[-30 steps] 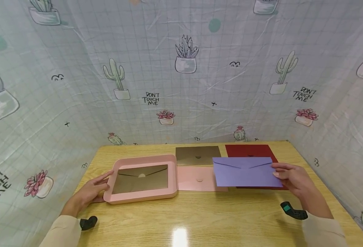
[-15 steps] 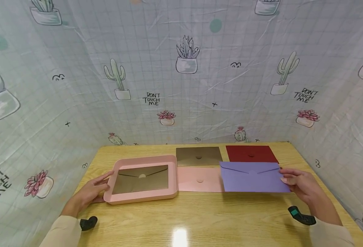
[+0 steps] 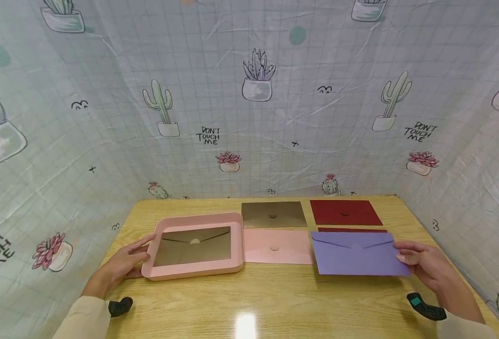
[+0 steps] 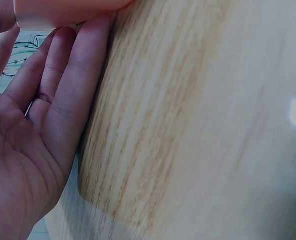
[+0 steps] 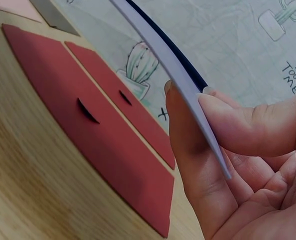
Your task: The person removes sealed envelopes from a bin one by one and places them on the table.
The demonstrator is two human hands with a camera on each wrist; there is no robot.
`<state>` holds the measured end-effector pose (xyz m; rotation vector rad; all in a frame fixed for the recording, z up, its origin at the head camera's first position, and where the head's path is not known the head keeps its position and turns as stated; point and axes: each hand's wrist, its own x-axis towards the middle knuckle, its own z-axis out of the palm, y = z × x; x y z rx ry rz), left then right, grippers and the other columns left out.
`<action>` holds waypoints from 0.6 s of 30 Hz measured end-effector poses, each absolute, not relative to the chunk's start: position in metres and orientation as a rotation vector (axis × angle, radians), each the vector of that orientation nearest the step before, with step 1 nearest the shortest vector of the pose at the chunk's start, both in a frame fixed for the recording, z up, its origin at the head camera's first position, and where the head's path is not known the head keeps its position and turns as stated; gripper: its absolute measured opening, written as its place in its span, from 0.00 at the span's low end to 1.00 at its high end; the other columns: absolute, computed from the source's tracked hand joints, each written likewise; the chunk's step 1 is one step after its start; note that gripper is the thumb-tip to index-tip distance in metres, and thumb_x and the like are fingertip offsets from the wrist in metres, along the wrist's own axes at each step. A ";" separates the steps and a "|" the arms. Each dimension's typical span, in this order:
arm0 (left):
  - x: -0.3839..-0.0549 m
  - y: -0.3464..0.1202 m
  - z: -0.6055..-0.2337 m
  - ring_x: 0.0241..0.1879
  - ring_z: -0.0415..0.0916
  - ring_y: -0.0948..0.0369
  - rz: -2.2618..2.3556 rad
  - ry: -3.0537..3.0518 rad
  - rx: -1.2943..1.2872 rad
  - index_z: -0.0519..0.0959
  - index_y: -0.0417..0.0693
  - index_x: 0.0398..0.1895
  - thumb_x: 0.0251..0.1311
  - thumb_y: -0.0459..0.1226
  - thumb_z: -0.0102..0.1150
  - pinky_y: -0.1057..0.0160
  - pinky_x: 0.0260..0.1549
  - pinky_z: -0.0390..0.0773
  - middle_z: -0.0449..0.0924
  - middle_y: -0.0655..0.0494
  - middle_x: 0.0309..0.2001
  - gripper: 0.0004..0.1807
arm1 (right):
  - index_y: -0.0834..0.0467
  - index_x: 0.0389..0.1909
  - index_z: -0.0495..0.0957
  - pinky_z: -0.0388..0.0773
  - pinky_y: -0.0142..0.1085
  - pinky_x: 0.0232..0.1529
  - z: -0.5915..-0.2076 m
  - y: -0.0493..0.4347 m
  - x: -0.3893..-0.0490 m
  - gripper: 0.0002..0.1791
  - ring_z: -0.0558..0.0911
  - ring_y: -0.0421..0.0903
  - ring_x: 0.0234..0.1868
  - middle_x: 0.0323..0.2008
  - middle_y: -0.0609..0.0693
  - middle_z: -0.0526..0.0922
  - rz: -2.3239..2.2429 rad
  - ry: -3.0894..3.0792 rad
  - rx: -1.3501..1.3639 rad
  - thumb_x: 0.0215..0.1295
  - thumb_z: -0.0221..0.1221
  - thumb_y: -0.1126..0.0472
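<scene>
My right hand [image 3: 423,263] pinches the right edge of a purple envelope [image 3: 357,256] between thumb and fingers, holding it above the table. From the right wrist, the purple envelope [image 5: 175,75] is seen edge-on, with a dark blue edge behind it. A red envelope [image 5: 83,115] lies beneath, mostly covered in the head view. My left hand [image 3: 124,263] holds the left side of a pink tray [image 3: 194,271]; several fingers are against its underside in the left wrist view. Inside the tray lies a bronze envelope [image 3: 194,252], flap side up.
Right of the tray, another bronze envelope [image 3: 273,207] lies behind a pink envelope [image 3: 276,254]. A second red envelope [image 3: 342,207] is at the back right. The wooden table [image 3: 215,301] meets a patterned curtain [image 3: 190,94] at the back and sides.
My right hand has brought the purple envelope toward me and to the right, uncovering the back red envelope and more of the pink one. The left hand and tray stay put.
</scene>
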<state>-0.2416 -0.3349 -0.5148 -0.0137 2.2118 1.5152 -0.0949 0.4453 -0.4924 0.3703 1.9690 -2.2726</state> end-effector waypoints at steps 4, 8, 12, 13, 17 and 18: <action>-0.242 -0.336 -0.515 0.67 0.76 0.44 1.519 2.209 -0.012 0.51 0.57 0.85 0.68 0.35 0.58 0.51 0.50 0.87 0.48 0.35 0.83 0.45 | 0.44 0.37 0.92 0.80 0.27 0.38 -0.495 0.448 -0.091 0.25 0.82 0.33 0.38 0.37 0.35 0.88 -2.276 1.961 0.375 0.68 0.57 0.78; -0.243 -0.336 -0.515 0.65 0.76 0.46 1.519 2.210 -0.007 0.51 0.57 0.85 0.68 0.35 0.59 0.51 0.49 0.87 0.47 0.35 0.83 0.45 | 0.44 0.38 0.92 0.81 0.27 0.38 -0.498 0.451 -0.087 0.26 0.84 0.33 0.37 0.36 0.37 0.90 -2.293 1.936 0.350 0.68 0.56 0.78; -0.243 -0.336 -0.515 0.66 0.77 0.45 1.517 2.210 -0.015 0.51 0.58 0.85 0.68 0.35 0.59 0.51 0.49 0.87 0.47 0.35 0.83 0.45 | 0.44 0.37 0.92 0.82 0.27 0.39 -0.499 0.453 -0.085 0.26 0.84 0.32 0.37 0.36 0.37 0.90 -2.287 1.922 0.353 0.69 0.55 0.78; -0.243 -0.336 -0.515 0.66 0.76 0.45 1.513 2.209 -0.012 0.50 0.58 0.85 0.68 0.35 0.59 0.51 0.49 0.87 0.47 0.35 0.83 0.45 | 0.44 0.37 0.92 0.82 0.27 0.39 -0.499 0.453 -0.084 0.26 0.83 0.32 0.38 0.36 0.36 0.90 -2.281 1.918 0.361 0.69 0.55 0.78; -0.242 -0.336 -0.516 0.68 0.75 0.43 1.506 2.204 -0.016 0.49 0.58 0.86 0.68 0.35 0.59 0.50 0.50 0.87 0.46 0.35 0.83 0.46 | 0.43 0.37 0.92 0.81 0.27 0.39 -0.501 0.456 -0.081 0.26 0.83 0.32 0.38 0.36 0.35 0.89 -2.255 1.926 0.394 0.69 0.55 0.78; -0.242 -0.336 -0.515 0.68 0.74 0.43 1.508 2.202 -0.021 0.50 0.58 0.86 0.68 0.35 0.59 0.50 0.50 0.87 0.46 0.35 0.83 0.45 | 0.43 0.37 0.92 0.81 0.27 0.39 -0.501 0.457 -0.081 0.26 0.83 0.31 0.38 0.36 0.35 0.89 -2.252 1.926 0.402 0.69 0.55 0.78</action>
